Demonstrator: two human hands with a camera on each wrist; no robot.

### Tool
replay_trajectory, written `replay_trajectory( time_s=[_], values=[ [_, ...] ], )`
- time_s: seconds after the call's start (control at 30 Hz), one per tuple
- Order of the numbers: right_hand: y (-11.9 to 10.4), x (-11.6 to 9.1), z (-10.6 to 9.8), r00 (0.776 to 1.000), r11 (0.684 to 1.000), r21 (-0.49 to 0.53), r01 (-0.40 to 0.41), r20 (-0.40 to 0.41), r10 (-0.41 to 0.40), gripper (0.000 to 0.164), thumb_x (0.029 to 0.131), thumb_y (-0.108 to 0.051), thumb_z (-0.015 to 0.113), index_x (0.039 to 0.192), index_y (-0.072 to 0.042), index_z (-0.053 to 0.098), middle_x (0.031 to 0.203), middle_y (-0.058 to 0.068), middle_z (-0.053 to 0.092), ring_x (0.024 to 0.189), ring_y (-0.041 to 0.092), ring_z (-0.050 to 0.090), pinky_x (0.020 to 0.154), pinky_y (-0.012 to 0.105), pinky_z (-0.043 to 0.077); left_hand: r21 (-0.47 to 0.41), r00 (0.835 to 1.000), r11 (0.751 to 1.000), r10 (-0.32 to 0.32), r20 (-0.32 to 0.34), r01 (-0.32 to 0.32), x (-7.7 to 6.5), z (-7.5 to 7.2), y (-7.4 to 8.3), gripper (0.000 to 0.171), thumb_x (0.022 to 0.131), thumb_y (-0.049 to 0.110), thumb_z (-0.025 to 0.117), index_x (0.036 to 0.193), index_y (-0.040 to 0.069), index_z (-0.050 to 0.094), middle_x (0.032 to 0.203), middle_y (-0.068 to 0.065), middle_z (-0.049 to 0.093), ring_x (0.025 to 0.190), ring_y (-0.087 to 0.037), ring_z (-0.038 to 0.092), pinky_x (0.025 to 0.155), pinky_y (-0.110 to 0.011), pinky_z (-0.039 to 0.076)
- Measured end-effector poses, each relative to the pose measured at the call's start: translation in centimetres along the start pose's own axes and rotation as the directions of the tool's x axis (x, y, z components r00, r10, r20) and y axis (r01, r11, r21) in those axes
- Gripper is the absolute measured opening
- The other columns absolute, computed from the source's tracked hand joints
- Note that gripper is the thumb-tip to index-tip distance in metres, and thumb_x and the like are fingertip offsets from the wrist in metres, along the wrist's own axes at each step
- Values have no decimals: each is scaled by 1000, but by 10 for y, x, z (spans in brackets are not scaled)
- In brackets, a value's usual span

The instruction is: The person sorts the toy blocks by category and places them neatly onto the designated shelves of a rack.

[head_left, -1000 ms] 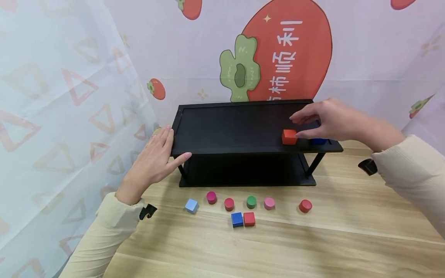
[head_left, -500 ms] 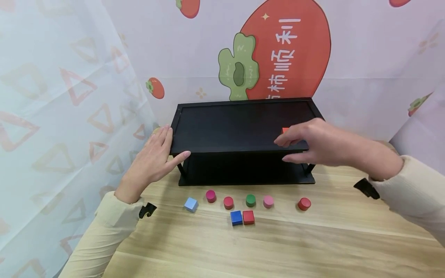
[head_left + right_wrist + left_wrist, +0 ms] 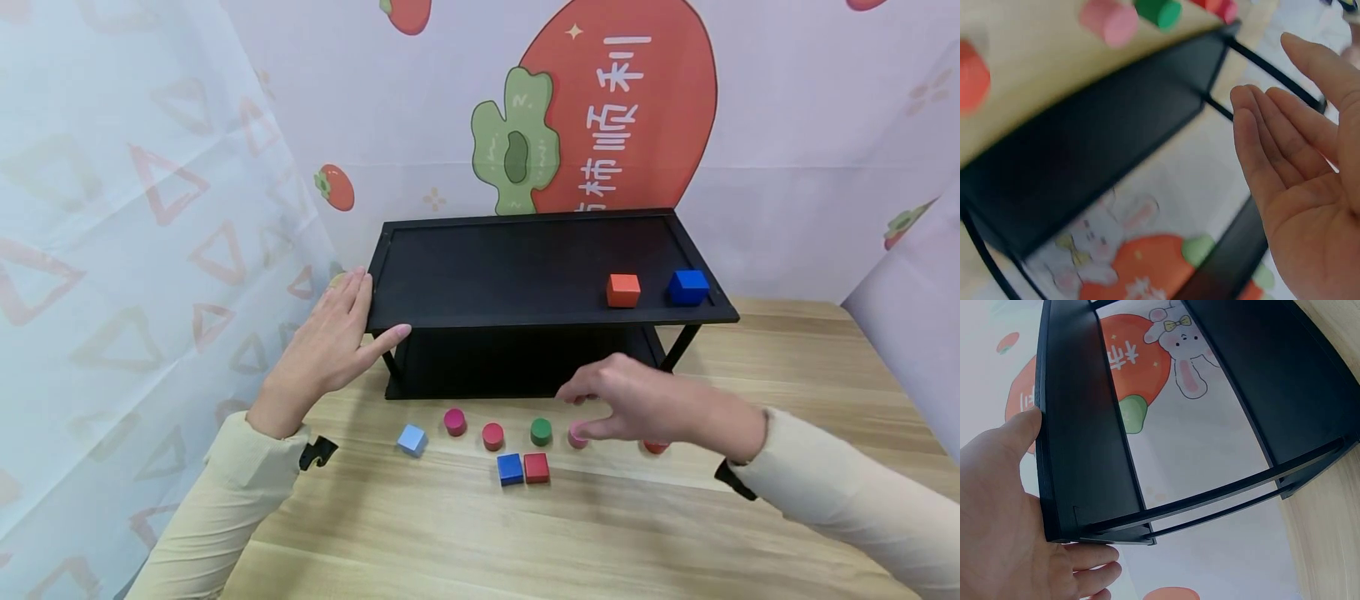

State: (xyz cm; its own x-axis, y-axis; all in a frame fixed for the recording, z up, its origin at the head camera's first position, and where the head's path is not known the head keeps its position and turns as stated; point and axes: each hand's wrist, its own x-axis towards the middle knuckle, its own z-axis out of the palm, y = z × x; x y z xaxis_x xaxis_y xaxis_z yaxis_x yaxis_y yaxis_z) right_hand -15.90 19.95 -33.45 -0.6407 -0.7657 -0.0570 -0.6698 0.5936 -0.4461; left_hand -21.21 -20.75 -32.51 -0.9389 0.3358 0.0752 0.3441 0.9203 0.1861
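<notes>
A black two-tier shelf (image 3: 495, 267) stands on the wooden table, an orange-red cube (image 3: 623, 291) and a blue cube (image 3: 687, 287) on its top board near the right end. My left hand (image 3: 318, 354) rests against the shelf's left end, thumb over the front corner and fingers straight along the side. In front of the shelf my right hand (image 3: 641, 402) hovers with fingers loosely extended and nothing between them. Its thumb partly covers a pink cylinder (image 3: 576, 439). The right wrist view shows that palm (image 3: 1310, 215) bare.
Along the table lie a light blue cube (image 3: 412, 440), a magenta cylinder (image 3: 454, 422), a red cylinder (image 3: 492, 436) and a green cylinder (image 3: 541, 431). Nearer sit a blue cube (image 3: 510, 469) and a red cube (image 3: 536, 467), side by side. Another red cylinder (image 3: 656, 447) is partly hidden below the right forearm.
My right hand has moved from beside the cubes on the top board down and forward of the shelf, uncovering both cubes. The left hand has stayed at the shelf's left end.
</notes>
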Motion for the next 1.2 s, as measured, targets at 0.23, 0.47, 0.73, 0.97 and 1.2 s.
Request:
replay_trajectory(
  time_s=[0.23, 0.47, 0.73, 0.97, 1.2],
  values=[
    [5, 10, 39, 999, 996, 85, 29, 15, -31, 35, 91, -15, 84, 124, -5, 77, 117, 9, 79, 96, 16, 75, 87, 31, 66, -8, 1000, 1000, 0, 9, 0, 1, 0, 0, 103, 105, 69, 44, 167, -5, 7, 177, -24, 7, 166, -40, 8, 136, -57, 8],
    [7, 14, 67, 1000, 995, 100, 25, 16, -27, 33, 90, -11, 85, 121, -3, 77, 113, 9, 79, 87, 11, 70, 80, 21, 64, -11, 1000, 1000, 1, -5, -1, 2, 2, -1, 103, 104, 70, 45, 167, -4, 9, 178, -23, 8, 166, -40, 9, 136, -56, 9],
    [9, 16, 90, 1000, 998, 62, -28, -1, 28, 36, 88, -21, 88, 120, -5, 78, 111, 3, 79, 93, 8, 70, 89, 27, 65, -11, 1000, 1000, -10, 0, 10, 2, 2, -2, 104, 104, 70, 45, 167, -4, 8, 178, -22, 7, 166, -40, 8, 136, -57, 8],
    [12, 18, 101, 999, 996, 75, -46, -5, 46, 32, 90, -21, 86, 117, -7, 78, 102, -2, 75, 82, 6, 62, 75, 14, 57, -12, 1000, 1000, -2, 5, 2, 1, 1, 0, 104, 104, 71, 44, 167, -4, 7, 178, -23, 7, 166, -42, 8, 136, -58, 9],
    [10, 18, 101, 999, 993, 109, -52, -6, 53, 29, 90, -17, 85, 116, -6, 78, 103, -2, 76, 82, 7, 62, 75, 15, 58, -10, 1000, 1000, -1, 0, 1, 1, 1, -1, 103, 105, 69, 44, 167, -5, 8, 178, -23, 8, 166, -41, 8, 136, -57, 8]
  ],
)
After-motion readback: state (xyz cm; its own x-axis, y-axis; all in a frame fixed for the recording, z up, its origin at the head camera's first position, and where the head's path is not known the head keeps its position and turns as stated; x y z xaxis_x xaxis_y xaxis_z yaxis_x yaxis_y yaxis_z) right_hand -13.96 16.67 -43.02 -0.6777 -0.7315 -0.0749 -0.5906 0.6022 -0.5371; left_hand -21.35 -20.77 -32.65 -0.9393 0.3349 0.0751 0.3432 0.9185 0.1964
